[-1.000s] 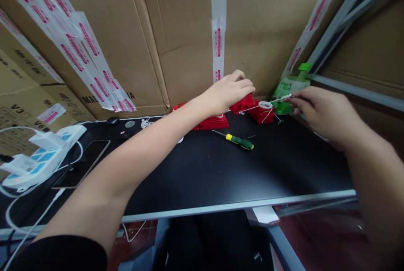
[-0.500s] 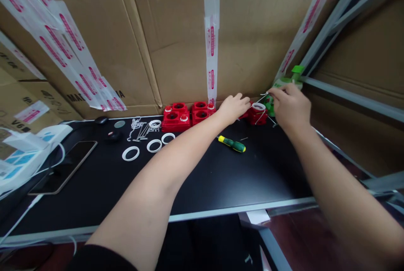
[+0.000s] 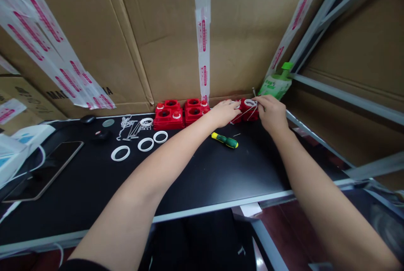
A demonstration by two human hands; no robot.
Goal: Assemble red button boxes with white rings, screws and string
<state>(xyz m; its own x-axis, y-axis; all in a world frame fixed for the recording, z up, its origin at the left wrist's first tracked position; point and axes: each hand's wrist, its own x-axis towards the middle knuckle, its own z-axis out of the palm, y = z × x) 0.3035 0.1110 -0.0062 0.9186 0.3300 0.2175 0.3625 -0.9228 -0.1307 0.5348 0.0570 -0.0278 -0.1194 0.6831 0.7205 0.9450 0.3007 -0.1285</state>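
Note:
At the far right of the black table is a red housing [image 3: 250, 115] with a white ring [image 3: 250, 102] on top and thin pale strands or rods across its front. My left hand [image 3: 224, 113] lies over the red parts just left of it, fingers stretched out; what is under the palm is hidden. My right hand [image 3: 268, 109] is closed at the housing's right side, its fingertips pinching a thin metal rod [image 3: 253, 92] that sticks up above them. Between my forearms lies a green and yellow screwdriver [image 3: 225, 140], with a small thin pin [image 3: 236, 134] beside it.
Several red housings [image 3: 168, 123] stand along the cardboard wall. Left of them are loose white rings [image 3: 120, 153], metal rods [image 3: 135, 130] and a white chain [image 3: 126, 122]. A phone [image 3: 47, 170] and power strip [image 3: 23, 153] lie left. A green-capped pouch [image 3: 277, 86] stands behind my right hand.
My right hand has lowered toward the red housing; the strand it held out is now down by the ring. My left hand has shifted slightly. The whole view has moved to the right.

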